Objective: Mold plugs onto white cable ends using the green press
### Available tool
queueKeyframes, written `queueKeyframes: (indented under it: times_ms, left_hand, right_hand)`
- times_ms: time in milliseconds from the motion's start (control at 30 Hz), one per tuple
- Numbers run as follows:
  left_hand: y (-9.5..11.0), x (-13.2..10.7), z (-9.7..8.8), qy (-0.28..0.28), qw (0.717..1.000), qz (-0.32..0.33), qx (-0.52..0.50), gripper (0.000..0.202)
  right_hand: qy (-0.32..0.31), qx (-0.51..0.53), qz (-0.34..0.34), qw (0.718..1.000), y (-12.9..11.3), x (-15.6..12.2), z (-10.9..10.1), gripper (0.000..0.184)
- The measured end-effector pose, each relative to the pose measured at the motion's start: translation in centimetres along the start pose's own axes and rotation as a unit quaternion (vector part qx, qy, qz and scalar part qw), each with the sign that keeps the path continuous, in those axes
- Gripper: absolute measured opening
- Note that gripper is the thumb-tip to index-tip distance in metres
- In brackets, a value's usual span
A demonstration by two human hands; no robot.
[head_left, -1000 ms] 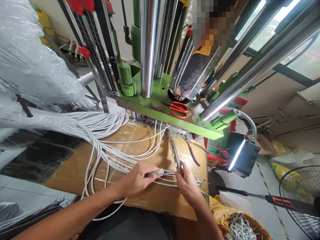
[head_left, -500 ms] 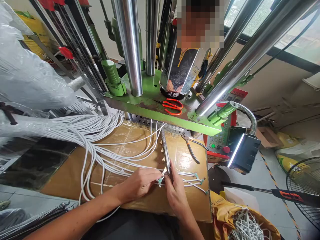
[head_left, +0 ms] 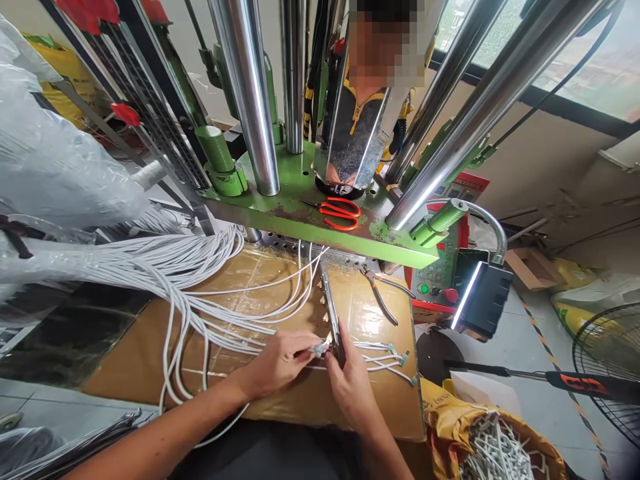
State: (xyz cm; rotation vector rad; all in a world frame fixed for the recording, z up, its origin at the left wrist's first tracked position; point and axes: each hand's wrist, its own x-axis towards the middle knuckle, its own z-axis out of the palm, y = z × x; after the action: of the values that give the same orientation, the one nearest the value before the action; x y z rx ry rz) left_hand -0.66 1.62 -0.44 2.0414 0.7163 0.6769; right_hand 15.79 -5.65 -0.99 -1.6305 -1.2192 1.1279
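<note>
The left hand held a cable end in a narrow grip, thumb and fingertips pinched together on it, with a bit of green showing past the fingers. The right hand had its grip closed around the near end of a slim metal bar, the thumb toward the left. The cable end was right at the bar's left side, close to the right thumb — whether it touched the bar was too small to tell. The bar ran away to the far side over the brown worktop, small pale pieces jutting from its left edge.

White cables fanned in from a thick bundle at the left. Several cable tips with green ends lay beyond the right hand, near the worktop's right edge. Pliers with dark and orange handles lay to the right of the bar, well apart from both hands. On the far side, red-handled scissors rested on a green machine plate. A yellow sack of white scraps stood at the near right — just beside the worktop.
</note>
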Motion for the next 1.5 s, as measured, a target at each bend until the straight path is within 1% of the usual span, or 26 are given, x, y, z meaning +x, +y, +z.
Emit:
queueKeyframes:
  times_ms: [67,133,167,233,300,367,433,533,567,600,667,767,833,900,1033,1167,1267,1367,1433,1500]
  left_hand:
    - [0.6,0.5,-0.7,-0.021,0.994,-0.097,-0.048,0.024]
    - [0.9,0.8,-1.4,-0.018,0.980,-0.173,-0.102,0.027]
    - [0.9,0.9,-1.7,-0.002,0.970,-0.204,-0.129,0.026]
    - [0.7,1.0,-2.0,0.051,0.951,-0.253,-0.170,0.023]
    - [0.5,1.1,-2.2,0.094,0.941,-0.265,-0.187,0.023]
    - [0.4,1.2,-2.3,0.095,0.947,-0.247,-0.182,0.022]
    - [0.4,1.3,-2.5,0.074,0.954,-0.233,-0.170,0.021]
    - [0.4,1.3,-2.5,0.051,0.964,-0.222,-0.137,0.028]
    - [0.3,1.3,-2.6,0.043,0.969,-0.211,-0.120,0.027]
    - [0.3,1.2,-2.5,0.033,0.976,-0.193,-0.096,0.023]
    - [0.1,1.2,-2.5,0.011,0.990,-0.137,-0.030,0.015]
    - [-0.4,1.2,-2.3,-0.008,0.998,-0.032,0.053,0.020]
    - [-0.9,1.2,-2.2,-0.010,0.996,0.028,0.079,0.023]
    - [-1.4,1.4,-2.0,-0.012,0.993,0.066,0.097,0.025]
    - [-2.0,1.5,-2.0,-0.016,0.986,0.109,0.123,0.028]
    - [-2.1,1.4,-2.2,-0.030,0.978,0.141,0.148,0.036]
    - [-2.2,1.3,-2.2,-0.042,0.975,0.145,0.163,0.041]
    - [-2.3,1.6,-2.1,-0.044,0.980,0.131,0.145,0.038]
    - [-2.2,2.0,-1.9,-0.024,0.986,0.117,0.120,0.033]
    - [-1.9,2.4,-1.9,0.002,0.992,0.082,0.092,0.025]
  right_hand:
    - [-0.001,0.000,0.011,1.000,-0.3,0.0,-0.1,0.071]
    - [0.006,0.008,0.015,1.000,-0.6,0.0,-0.2,0.070]
    - [0.009,0.013,0.013,1.000,-0.7,0.0,-0.2,0.069]
    - [0.008,0.019,0.014,1.000,-0.8,0.0,-0.2,0.067]
    - [0.003,0.018,0.026,1.000,-1.0,0.0,-0.1,0.067]
    - [0.002,0.017,0.032,0.999,-1.1,0.0,-0.1,0.067]
    - [0.005,0.023,0.028,0.999,-1.2,0.0,-0.2,0.066]
    - [0.015,0.031,0.019,0.999,-1.3,0.1,-0.2,0.065]
    - [0.016,0.033,0.019,0.999,-1.4,0.1,-0.3,0.065]
    - [0.015,0.036,0.019,0.999,-1.4,0.2,-0.3,0.065]
    - [0.007,0.050,0.021,0.999,-1.5,0.2,-0.4,0.066]
    - [-0.002,0.071,0.025,0.997,-1.6,0.2,-0.4,0.068]
    - [0.000,0.072,0.028,0.997,-1.5,0.2,-0.3,0.069]
    - [0.004,0.067,0.030,0.997,-1.3,0.2,-0.3,0.069]
    - [0.009,0.068,0.030,0.997,-1.1,0.2,-0.3,0.067]
    - [0.013,0.068,0.032,0.997,-1.0,0.1,-0.2,0.068]
    - [0.015,0.063,0.032,0.997,-0.7,0.1,-0.2,0.070]
    - [0.018,0.053,0.024,0.998,-0.6,0.2,-0.2,0.068]
    - [0.016,0.048,0.020,0.999,-0.7,0.2,-0.3,0.067]
    - [0.012,0.049,0.020,0.999,-0.8,0.3,-0.3,0.067]
